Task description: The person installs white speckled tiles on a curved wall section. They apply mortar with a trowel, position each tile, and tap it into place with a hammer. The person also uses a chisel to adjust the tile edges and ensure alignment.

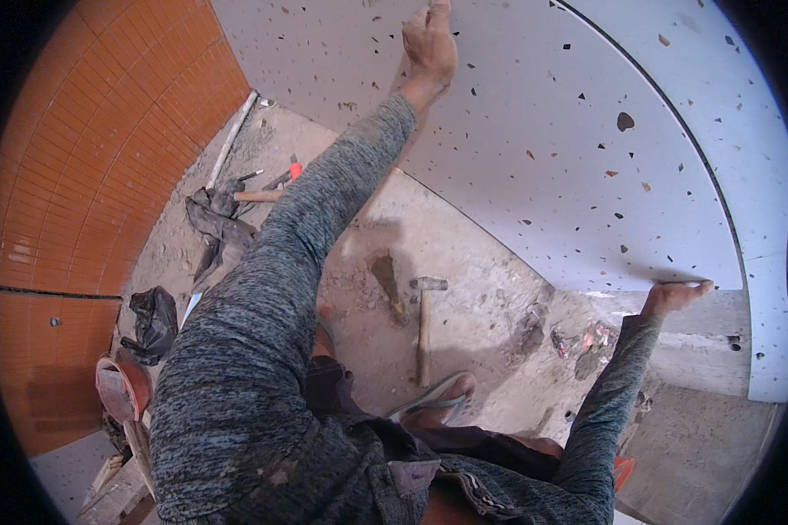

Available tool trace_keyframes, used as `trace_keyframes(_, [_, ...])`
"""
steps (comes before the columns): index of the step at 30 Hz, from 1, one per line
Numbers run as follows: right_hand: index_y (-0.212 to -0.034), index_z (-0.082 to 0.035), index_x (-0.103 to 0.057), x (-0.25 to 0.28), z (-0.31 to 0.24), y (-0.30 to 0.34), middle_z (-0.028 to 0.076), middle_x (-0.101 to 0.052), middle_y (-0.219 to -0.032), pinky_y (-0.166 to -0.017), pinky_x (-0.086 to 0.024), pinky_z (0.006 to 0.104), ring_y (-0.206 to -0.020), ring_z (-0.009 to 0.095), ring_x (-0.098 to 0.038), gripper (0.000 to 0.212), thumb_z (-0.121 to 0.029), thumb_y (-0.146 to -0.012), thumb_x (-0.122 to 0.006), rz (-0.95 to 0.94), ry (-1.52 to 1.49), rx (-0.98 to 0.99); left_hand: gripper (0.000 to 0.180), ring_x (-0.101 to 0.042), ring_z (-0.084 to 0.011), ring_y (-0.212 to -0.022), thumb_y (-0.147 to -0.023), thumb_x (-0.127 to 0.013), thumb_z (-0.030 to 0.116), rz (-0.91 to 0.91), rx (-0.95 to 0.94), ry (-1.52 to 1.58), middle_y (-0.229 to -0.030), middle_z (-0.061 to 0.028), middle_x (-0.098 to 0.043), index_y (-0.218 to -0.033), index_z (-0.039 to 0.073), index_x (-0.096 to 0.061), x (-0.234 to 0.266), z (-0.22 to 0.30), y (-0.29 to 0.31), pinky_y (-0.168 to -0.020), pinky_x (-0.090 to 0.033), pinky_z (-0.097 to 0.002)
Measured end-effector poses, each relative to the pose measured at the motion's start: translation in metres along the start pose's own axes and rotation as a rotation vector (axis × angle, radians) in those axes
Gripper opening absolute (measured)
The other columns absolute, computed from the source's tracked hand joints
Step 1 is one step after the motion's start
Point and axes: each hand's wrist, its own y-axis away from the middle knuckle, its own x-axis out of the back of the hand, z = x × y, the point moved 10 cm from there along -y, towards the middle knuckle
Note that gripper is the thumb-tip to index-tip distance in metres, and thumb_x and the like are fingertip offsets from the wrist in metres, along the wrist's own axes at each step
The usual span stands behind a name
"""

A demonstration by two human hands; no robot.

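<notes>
A large white terrazzo-look tile (578, 175), speckled with dark and brown chips, leans across the upper right. My left hand (431, 44) reaches far up and rests against its face; the fingertips are partly cut off by the picture's top edge. At the tile's lower right corner, my right hand (674, 297) holds the bottom edge from below, its thumb along the edge and the other fingers mostly hidden. A narrow dark gap separates this tile from a similar speckled panel (770, 315) on the right.
A wooden-handled hammer (425, 337) lies on the dusty floor near my sandalled foot (442, 398). Orange tiled wall (61, 201) rises at left. Beside it are a black plastic bag (153, 324), an orange bucket (123, 389) and scattered tools. A bare concrete ledge (700, 332) sits below the tile.
</notes>
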Motion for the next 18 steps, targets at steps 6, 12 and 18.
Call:
trace_keyframes(6, [-0.154, -0.013, -0.025, 0.017, 0.007, -0.007, 0.018, -0.028, -0.157, -0.111, -0.029, 0.0605, -0.140, 0.039, -0.033, 0.089, -0.073, -0.090, -0.038, 0.041, 0.041, -0.035, 0.058, -0.059, -0.0412, -0.110, -0.100, -0.049, 0.041, -0.109, 0.108, -0.076, -0.111, -0.0313, -0.065, -0.115, -0.014, -0.062, -0.012, -0.014, 0.002, -0.098, -0.043, -0.0421])
trace_keyframes(12, [-0.153, -0.017, -0.030, 0.016, 0.013, -0.010, 0.015, -0.028, -0.157, -0.112, -0.025, 0.0617, -0.141, 0.037, -0.030, 0.087, -0.071, -0.086, -0.043, 0.050, -0.011, -0.066, 0.057, -0.052, -0.0413, -0.122, -0.101, -0.047, 0.042, 0.016, -0.161, -0.145, -0.124, -0.0300, -0.060, -0.122, -0.009, -0.061, -0.016, -0.013, 0.006, -0.107, -0.038, -0.0421])
trace_keyframes(18, [-0.149, -0.016, -0.034, 0.042, 0.013, -0.041, 0.014, -0.035, -0.152, -0.112, -0.029, 0.0580, -0.137, 0.036, -0.036, 0.081, -0.068, -0.088, -0.042, -0.094, 0.199, 0.257, 0.060, -0.045, -0.0423, -0.131, -0.102, -0.044, 0.044, -0.078, 0.101, -0.100, -0.135, -0.0298, -0.054, -0.132, -0.007, -0.055, -0.022, -0.016, 0.011, -0.114, -0.030, -0.0419])
